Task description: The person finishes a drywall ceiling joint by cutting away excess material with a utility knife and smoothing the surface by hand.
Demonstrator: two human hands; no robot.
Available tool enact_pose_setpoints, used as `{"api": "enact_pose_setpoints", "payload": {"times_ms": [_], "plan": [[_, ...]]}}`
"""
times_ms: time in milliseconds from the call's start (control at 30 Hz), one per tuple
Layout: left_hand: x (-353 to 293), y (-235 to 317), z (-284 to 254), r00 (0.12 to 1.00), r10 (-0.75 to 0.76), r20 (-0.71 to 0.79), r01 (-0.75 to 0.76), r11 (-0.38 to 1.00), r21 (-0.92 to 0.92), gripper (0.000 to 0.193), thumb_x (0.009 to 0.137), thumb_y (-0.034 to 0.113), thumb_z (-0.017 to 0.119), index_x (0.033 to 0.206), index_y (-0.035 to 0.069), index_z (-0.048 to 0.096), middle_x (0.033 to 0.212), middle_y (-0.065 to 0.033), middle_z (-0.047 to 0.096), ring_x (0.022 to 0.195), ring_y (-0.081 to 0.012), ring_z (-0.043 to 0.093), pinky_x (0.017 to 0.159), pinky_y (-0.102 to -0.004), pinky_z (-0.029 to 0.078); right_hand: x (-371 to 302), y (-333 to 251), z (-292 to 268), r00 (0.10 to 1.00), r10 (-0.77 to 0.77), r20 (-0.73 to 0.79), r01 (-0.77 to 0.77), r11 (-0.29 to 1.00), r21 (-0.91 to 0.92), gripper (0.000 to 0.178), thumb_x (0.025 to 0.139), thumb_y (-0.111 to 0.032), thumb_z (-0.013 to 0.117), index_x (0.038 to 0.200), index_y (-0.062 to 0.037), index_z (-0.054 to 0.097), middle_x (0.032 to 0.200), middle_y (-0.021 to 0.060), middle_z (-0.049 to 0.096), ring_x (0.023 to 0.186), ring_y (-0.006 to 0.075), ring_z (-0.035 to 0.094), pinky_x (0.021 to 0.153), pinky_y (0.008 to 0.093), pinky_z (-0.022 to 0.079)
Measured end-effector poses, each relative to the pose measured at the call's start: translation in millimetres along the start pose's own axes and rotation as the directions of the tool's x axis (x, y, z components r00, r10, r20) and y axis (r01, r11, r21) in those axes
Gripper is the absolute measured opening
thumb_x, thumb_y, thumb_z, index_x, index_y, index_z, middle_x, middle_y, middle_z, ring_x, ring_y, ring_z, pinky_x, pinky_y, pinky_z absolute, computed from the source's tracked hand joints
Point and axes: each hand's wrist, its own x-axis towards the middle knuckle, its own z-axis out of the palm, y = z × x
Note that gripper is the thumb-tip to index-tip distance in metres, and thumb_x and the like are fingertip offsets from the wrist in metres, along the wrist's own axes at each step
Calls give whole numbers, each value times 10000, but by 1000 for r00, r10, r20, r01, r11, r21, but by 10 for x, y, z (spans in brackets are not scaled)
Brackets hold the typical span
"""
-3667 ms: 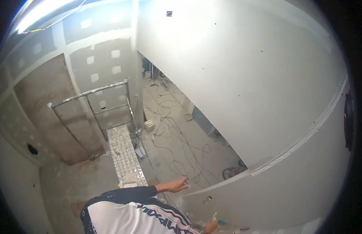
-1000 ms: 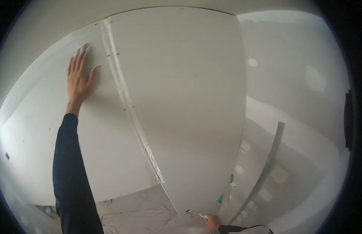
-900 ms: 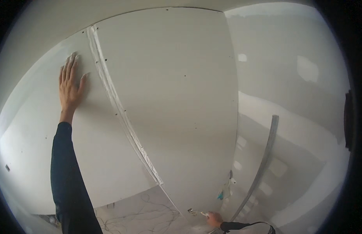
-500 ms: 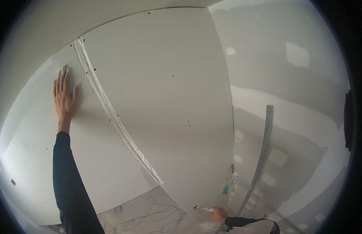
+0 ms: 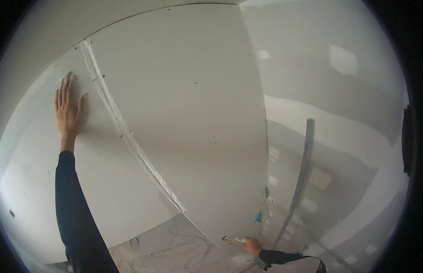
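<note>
My left hand [image 5: 67,109] lies flat on the pale plasterboard [image 5: 166,95], fingers spread and fingertips smudged white. Just right of it, a board joint [image 5: 116,113] filled with ridged white compound runs slantwise from the top edge down toward the floor. Low in the picture, my right hand [image 5: 253,246] is closed round the pale handle of a putty knife [image 5: 239,240]. The knife points left, and its head looks smeared with compound; its exact shape is too small to tell. Below the filled stretch, the joint continues as a thin line.
A grey metal profile [image 5: 302,168] stands along the adjoining right wall [image 5: 325,104], which bears patches of filler. Near the corner hangs a small pale and blue bundle [image 5: 259,214]. Loose thin cables [image 5: 175,245] lie across the floor below. Screw heads dot the board.
The whole view has shifted slightly, so everything sits a little farther left and higher. My left hand stays flat on the board; my right still grips the putty knife.
</note>
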Motion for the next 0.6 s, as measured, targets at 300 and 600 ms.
{"api": "enact_pose_setpoints", "payload": {"times_ms": [300,600], "plan": [[111,87,47,999,-29,27,29,999,-14,635,1028,422,547,1572,135,391,1662,-55,352,1551,-243,279,1297,-447,205,126,103,298,990,128,52,-119,982,-145,348,903,-305,698,1045,12,675,980,219,719,914,406,706,838,503,553],[68,50,-61,999,-38,25,39,999,-37,648,1049,478,486,1609,183,344,1680,-42,323,1561,-252,258,1306,-448,168,47,167,371,996,88,19,-87,993,-82,275,900,-240,671,1057,-14,690,992,230,728,960,400,713,852,510,563]]}}
